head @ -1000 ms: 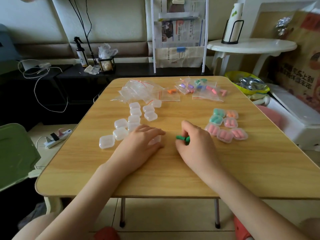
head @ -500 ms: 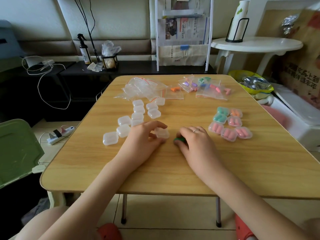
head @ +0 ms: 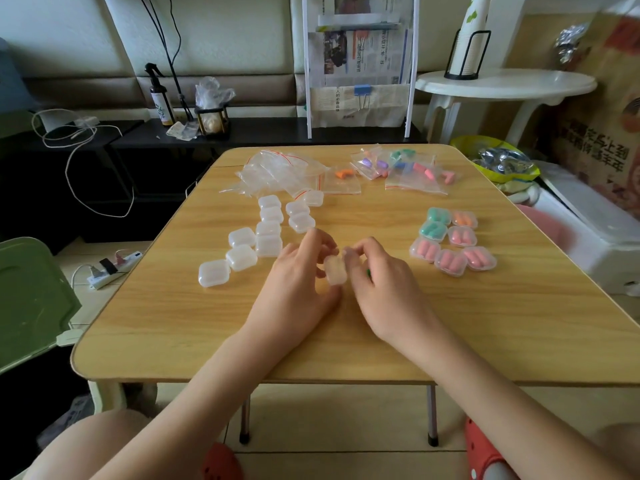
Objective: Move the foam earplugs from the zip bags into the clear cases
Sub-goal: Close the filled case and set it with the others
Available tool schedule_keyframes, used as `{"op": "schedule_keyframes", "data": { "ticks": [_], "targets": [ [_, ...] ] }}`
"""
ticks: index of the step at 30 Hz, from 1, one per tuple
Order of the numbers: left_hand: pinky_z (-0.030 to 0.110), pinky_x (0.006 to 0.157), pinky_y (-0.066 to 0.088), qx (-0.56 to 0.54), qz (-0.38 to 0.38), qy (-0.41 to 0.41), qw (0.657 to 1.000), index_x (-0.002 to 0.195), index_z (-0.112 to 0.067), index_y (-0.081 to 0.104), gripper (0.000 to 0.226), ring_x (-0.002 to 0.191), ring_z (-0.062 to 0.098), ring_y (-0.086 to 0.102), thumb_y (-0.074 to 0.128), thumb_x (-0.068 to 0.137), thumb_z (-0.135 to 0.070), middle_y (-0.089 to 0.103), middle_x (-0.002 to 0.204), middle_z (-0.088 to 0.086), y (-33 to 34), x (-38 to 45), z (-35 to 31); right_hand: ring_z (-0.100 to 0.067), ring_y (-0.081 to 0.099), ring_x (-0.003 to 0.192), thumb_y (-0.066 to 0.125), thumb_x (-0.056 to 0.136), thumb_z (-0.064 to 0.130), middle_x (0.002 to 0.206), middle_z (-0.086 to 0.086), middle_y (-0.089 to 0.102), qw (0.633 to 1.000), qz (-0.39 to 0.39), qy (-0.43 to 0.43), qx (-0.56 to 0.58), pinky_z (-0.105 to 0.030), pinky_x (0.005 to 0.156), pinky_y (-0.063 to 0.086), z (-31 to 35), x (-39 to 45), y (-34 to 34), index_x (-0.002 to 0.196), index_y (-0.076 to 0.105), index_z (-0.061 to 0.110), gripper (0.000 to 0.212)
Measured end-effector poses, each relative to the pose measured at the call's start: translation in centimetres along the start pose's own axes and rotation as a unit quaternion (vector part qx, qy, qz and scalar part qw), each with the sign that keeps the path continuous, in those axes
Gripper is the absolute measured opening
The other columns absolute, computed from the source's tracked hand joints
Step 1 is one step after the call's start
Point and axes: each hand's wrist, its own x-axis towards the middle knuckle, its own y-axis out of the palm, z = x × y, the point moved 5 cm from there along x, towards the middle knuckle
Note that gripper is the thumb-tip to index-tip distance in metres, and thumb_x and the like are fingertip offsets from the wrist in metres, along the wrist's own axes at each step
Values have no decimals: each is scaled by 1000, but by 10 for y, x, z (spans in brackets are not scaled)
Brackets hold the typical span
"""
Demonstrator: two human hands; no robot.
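I see my left hand [head: 298, 271] and right hand [head: 377, 275] meeting over the middle of the table [head: 450, 334], both pinching one clear case [head: 335, 270] between curled fingertips. A sliver of green earplug [head: 368, 271] shows under my right fingers. Empty cases [head: 242, 237] sit toward the left edge, filled cases [head: 450, 244] toward the right, zip bags [head: 412, 171] along the far edge.

cardboard box [head: 595, 147] beyond the tabletop's far right corner: large red chinese print, too distorted to read surely. newspapers [head: 358, 53] in the white rack [head: 306, 64] past the far edge: print too small. spray bottle [head: 160, 102] label: illegible.
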Motion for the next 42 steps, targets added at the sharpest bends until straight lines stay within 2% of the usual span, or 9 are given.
{"op": "schedule_keyframes", "data": {
  "ticks": [4,14,19,22,24,34,38,40,42],
  "targets": [
    [32,76,52,-6,-1,-18,1000,104,-15,50,40,90,16,61,73,72,-6,64,101,-5,-1,0,-2,-8,48,54,43,96,47,63,9,51,999,19,15,-43,-26,48,33,-1,1,2,96,50,22,26],
    [9,73,49,-81,-4,-110,991,103,-15,61,33,86,-4,65,78,74,-12,71,91,-12,-8,1,-5,-6,45,53,40,101,26,60,10,51,998,33,26,47,-23,50,31,-9,2,-3,85,55,18,23],
    [23,79,56,-393,-13,-300,869,97,-8,64,24,83,14,70,73,77,-17,74,82,3,-12,0,16,-7,37,48,53,95,31,53,7,44,993,29,-34,113,-23,48,29,-2,-5,-8,107,57,23,14],
    [21,73,57,-500,24,-338,797,91,0,62,14,75,16,68,64,84,-12,69,84,10,-6,-1,15,-16,40,51,59,92,32,55,1,43,993,10,-90,78,-34,53,36,6,-7,-8,113,58,24,23],
    [22,73,57,-529,41,-342,775,90,1,62,10,75,17,69,60,88,-9,68,83,10,-4,-1,13,-21,41,51,58,91,35,55,-2,44,994,-16,-92,63,-41,53,37,4,-7,-11,109,60,22,23],
    [19,73,57,-570,58,-321,754,70,-6,76,14,78,19,72,63,70,-10,73,83,12,-3,2,15,-25,35,50,57,94,36,52,-11,42,987,-32,-108,112,-42,53,30,6,-8,-12,96,62,17,20],
    [20,76,55,-546,95,-299,777,85,-1,74,18,90,19,70,64,73,-11,72,88,16,0,1,12,-28,59,67,54,96,28,76,-7,67,986,-59,-62,145,-45,62,47,-1,-3,-18,98,65,24,12],
    [21,75,54,-535,149,-297,777,96,4,70,28,92,19,69,63,75,-13,71,95,19,4,-3,5,-16,58,63,50,98,19,73,9,67,983,-66,-29,171,-37,58,46,-8,1,-22,96,68,18,18],
    [22,74,55,-527,215,-302,765,101,1,67,29,89,19,69,61,77,-15,70,102,19,7,-7,-2,1,56,61,49,99,16,67,21,64,977,-54,2,209,-14,57,39,-12,3,-21,93,70,12,22]
  ]
}}
